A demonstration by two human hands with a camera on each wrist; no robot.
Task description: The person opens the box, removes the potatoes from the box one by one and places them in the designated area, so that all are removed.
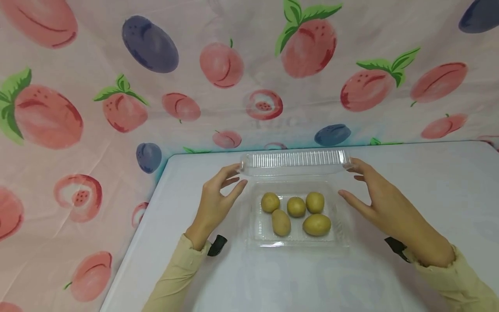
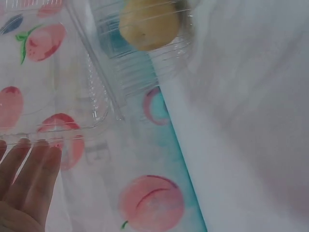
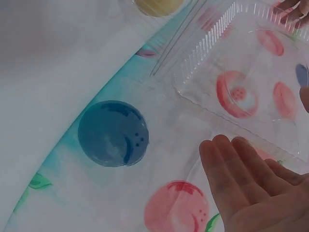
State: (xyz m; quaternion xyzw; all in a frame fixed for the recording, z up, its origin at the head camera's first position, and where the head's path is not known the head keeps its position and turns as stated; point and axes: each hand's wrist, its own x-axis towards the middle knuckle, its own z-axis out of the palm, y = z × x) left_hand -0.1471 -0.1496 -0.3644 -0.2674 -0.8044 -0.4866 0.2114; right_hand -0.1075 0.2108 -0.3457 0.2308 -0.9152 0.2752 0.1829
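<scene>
A clear plastic clamshell box (image 1: 265, 237) lies on the table with its hinged lid (image 1: 298, 159) raised at the far side. Several small yellow-brown potatoes (image 1: 316, 225) rest inside the base. My left hand (image 1: 212, 201) is at the lid's left end, its extended fingers (image 2: 41, 169) at the lid edge and the thumb held apart. On the opposite end, my right hand (image 1: 383, 203) has long, straight fingers (image 3: 231, 169) by the lid's edge, its thumb also spread away. Whether the fingertips press on the plastic is hard to tell.
The box stands on a white table (image 1: 288, 281), whose far edge runs just behind the lid. Beyond it hangs a fruit-printed cloth (image 1: 241, 26), which also covers the left side. White tabletop extends to both sides of the box.
</scene>
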